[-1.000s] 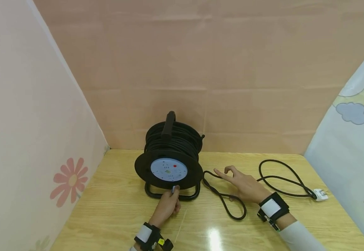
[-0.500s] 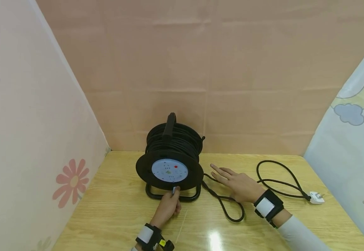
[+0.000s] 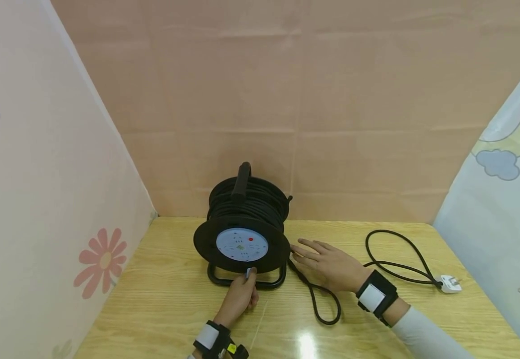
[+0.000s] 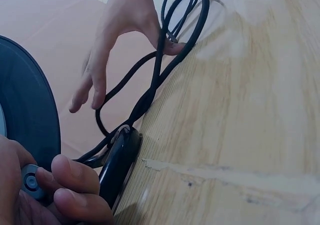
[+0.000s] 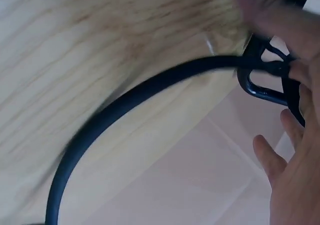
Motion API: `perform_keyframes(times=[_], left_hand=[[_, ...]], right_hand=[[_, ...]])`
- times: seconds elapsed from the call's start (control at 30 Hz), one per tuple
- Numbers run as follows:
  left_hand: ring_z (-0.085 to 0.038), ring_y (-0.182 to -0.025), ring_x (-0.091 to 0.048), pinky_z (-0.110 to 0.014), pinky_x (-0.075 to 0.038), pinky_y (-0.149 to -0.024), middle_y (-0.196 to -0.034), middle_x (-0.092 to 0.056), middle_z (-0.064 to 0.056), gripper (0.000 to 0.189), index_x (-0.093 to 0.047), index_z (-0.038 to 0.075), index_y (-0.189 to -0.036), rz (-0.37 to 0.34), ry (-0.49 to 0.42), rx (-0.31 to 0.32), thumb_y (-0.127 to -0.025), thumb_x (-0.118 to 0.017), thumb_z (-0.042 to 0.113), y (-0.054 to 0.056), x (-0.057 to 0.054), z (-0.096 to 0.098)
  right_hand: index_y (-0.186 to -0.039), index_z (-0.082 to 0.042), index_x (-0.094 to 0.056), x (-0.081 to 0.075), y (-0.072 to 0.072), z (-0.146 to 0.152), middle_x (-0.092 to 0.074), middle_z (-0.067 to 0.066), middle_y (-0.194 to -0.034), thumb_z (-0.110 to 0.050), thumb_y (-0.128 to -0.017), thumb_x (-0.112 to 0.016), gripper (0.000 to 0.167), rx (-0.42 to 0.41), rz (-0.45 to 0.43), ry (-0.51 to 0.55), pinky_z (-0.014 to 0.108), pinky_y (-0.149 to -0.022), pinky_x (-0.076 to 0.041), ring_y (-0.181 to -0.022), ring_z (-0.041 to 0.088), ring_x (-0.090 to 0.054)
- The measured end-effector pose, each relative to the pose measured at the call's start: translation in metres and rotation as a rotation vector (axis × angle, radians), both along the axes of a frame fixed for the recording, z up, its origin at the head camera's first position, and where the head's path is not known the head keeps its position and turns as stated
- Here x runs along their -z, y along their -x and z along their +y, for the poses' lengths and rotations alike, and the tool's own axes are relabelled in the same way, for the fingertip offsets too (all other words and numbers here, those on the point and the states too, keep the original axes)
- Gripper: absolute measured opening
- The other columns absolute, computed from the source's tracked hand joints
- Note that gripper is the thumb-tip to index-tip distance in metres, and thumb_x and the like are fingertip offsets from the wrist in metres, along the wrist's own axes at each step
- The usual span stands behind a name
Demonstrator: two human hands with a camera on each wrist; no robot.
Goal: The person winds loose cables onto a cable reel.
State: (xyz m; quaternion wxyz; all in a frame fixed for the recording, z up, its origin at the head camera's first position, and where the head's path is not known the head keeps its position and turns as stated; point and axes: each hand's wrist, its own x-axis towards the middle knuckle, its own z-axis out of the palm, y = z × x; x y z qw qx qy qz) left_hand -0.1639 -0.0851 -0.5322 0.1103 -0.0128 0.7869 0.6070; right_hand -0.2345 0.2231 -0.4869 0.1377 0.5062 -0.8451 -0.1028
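A black cable reel [image 3: 248, 207] stands on its tubular frame [image 3: 268, 285], its front disc carrying a pale round socket panel [image 3: 242, 244] with a red dot. Below the panel, my left hand [image 3: 238, 298] pinches a small grey crank knob [image 4: 31, 181] at the disc's lower edge. To the reel's right, my right hand [image 3: 333, 267] lies over the loose black cable [image 3: 314, 294], fingers straight and spread, fingertips close to the disc. In the left wrist view its thumb is beside the cable loop. Part of the cable is hidden under the right hand.
The cable's free end makes a loop on the right and ends in a white plug [image 3: 450, 283]. The wooden table [image 3: 152, 299] meets a brown backdrop [image 3: 376, 124] behind and patterned side panels. The reel's carrying handle [image 3: 241, 182] points upward.
My right hand has uncurled its fingers and moved left toward the reel. The near cable loop and the plug have shifted slightly left. My left hand stays at the knob.
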Motion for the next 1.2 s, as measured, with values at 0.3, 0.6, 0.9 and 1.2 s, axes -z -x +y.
perform_keyframes(times=[0.3, 0.6, 0.9, 1.2], left_hand=[[-0.01, -0.047, -0.046, -0.024, -0.04, -0.05, -0.053, -0.054, 0.005, 0.07, -0.056, 0.01, -0.063, -0.006, 0.001, 0.002, -0.115, -0.036, 0.052, 0.002, 0.002, -0.002], [-0.009, -0.047, -0.046, -0.023, -0.04, -0.049, -0.052, -0.053, 0.004, 0.069, -0.055, 0.009, -0.064, -0.016, -0.015, -0.002, -0.115, -0.036, 0.051, 0.002, 0.001, -0.003], [-0.009, -0.047, -0.047, -0.023, -0.041, -0.049, -0.053, -0.054, 0.005, 0.068, -0.055, 0.011, -0.065, -0.015, -0.021, 0.009, -0.115, -0.035, 0.052, 0.001, 0.001, -0.004], [-0.009, -0.047, -0.047, -0.024, -0.041, -0.049, -0.053, -0.054, 0.005, 0.068, -0.056, 0.009, -0.066, -0.011, -0.025, 0.009, -0.116, -0.034, 0.051, 0.002, 0.002, -0.004]], right_hand=[[-0.14, -0.008, -0.063, 0.017, 0.008, -0.016, -0.066, 0.009, -0.144, -0.061, -0.088, -0.08, 0.076, 0.019, -0.07, 0.147, 0.044, -0.111, -0.053, -0.137, 0.03, -0.061], [-0.123, -0.012, -0.073, 0.021, 0.004, -0.026, -0.072, 0.007, -0.122, -0.045, -0.106, -0.063, 0.038, 0.269, -0.303, 0.346, 0.045, -0.094, -0.061, -0.113, 0.025, -0.069], [-0.14, -0.015, -0.068, 0.024, 0.003, -0.029, -0.075, 0.005, -0.105, -0.035, -0.116, -0.046, 0.038, 0.424, -0.414, 0.486, 0.047, -0.087, -0.059, -0.1, 0.026, -0.072], [-0.161, -0.021, -0.048, 0.02, 0.004, -0.025, -0.057, -0.002, -0.061, -0.039, -0.118, -0.036, 0.049, 0.565, -0.489, 0.561, 0.029, -0.05, -0.037, -0.053, 0.009, -0.046]])
